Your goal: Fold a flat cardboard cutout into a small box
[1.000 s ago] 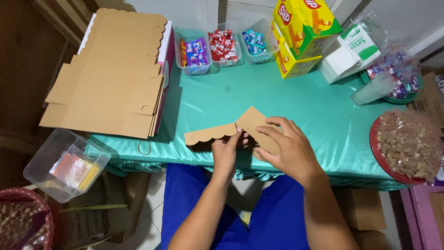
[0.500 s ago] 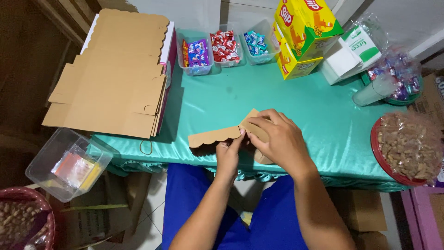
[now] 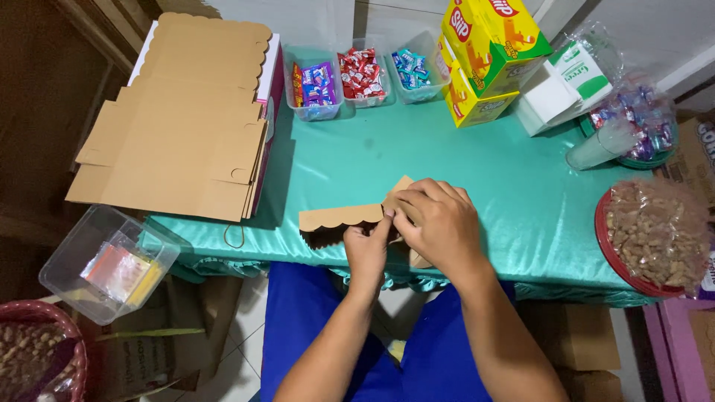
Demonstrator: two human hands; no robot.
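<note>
**Folding a small cardboard box at the bench edge**

Both my hands are closed on one small cardboard blank (image 3: 339,217) at the near edge of the bench (image 3: 506,171), right in front of me. My left hand (image 3: 369,249) pinches it from below, thumb and fingers pressed onto the fold line near the middle. My right hand (image 3: 439,223) curls over the right half, fingertips pinching the top corner, so most of that side is hidden under my palm. The scalloped flap sticks out towards 9 o'clock, lying nearly flat over the green cloth.

I judge the box to be barely begun: one crease is being worked, no walls stand yet, and no side is locked. All the rest of the folding looks still to be done, and the stack of flat blanks (image 3: 179,126) at 10 o'clock waits untouched.

Compared with a second ago, my right hand has moved from the lower right of the blank up over its top, covering the pointed corner that showed then. The scalloped flap has dropped from a slight upward tilt to almost level. My left hand has kept its place.

At 12 o'clock sit three clear tubs of wrapped sweets (image 3: 361,74); at 1 o'clock yellow cartons (image 3: 488,52); at 3 o'clock a red tray of nuts (image 3: 655,234).
</note>
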